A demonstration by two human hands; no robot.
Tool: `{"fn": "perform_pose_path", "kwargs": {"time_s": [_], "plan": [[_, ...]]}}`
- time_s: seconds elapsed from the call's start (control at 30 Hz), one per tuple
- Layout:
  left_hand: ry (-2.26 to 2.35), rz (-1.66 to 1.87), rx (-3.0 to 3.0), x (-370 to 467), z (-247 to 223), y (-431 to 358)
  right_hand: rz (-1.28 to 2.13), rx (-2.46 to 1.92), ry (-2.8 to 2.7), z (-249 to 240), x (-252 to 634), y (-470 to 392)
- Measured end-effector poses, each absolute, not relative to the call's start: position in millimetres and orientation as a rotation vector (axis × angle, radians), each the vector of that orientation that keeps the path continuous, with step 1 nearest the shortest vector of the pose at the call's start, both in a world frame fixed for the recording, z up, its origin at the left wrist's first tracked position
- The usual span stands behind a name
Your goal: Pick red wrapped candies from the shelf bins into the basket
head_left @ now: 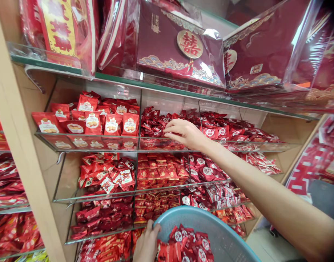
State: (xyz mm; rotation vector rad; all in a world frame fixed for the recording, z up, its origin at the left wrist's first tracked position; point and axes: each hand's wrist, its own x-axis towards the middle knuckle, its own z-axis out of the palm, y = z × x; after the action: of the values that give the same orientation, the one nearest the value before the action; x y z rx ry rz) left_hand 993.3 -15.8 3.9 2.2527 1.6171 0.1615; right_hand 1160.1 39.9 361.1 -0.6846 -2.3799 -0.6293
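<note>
My left hand (147,243) grips the rim of a blue plastic basket (232,233) at the bottom of the view. Several red and dark red wrapped packets (187,242) lie inside the basket. Across the upper tray reaches my right hand (183,133), its fingertips at a pile of small dark red packets (153,122) in the middle compartment. Its fingers are stretched out with a gap between them, and no packet shows clearly in them. The fingertips partly blend into the pile.
Clear dividers split the tiered shelves. Biscuit packets (92,122) fill the upper left compartment, gold-printed red packets (163,173) the tier below. Overhead, a glass shelf (123,80) carries dark red gift bags (167,40) in plastic. A wooden upright (25,145) stands at left.
</note>
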Motion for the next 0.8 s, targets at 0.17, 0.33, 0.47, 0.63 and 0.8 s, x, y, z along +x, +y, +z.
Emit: {"fn": "perform_pose_path", "kwargs": {"time_s": [0.17,0.33,0.47,0.63,0.8], "plan": [[1.61,0.175,2.256,993,5,-17,-0.837,-0.716,-2.458,364,1161,38],[1.604,0.183,2.261,993,1,-15,-0.894,-0.731,-2.507,370,1158,39],[1.614,0.169,2.268,994,3,-15,-0.879,-0.792,-2.494,374,1145,44],[1.619,0.138,2.263,994,3,-13,-0.94,-0.92,-2.426,376,1126,55],[1.609,0.12,2.264,995,4,-10,-1.044,-1.012,-2.332,378,1115,67]]}}
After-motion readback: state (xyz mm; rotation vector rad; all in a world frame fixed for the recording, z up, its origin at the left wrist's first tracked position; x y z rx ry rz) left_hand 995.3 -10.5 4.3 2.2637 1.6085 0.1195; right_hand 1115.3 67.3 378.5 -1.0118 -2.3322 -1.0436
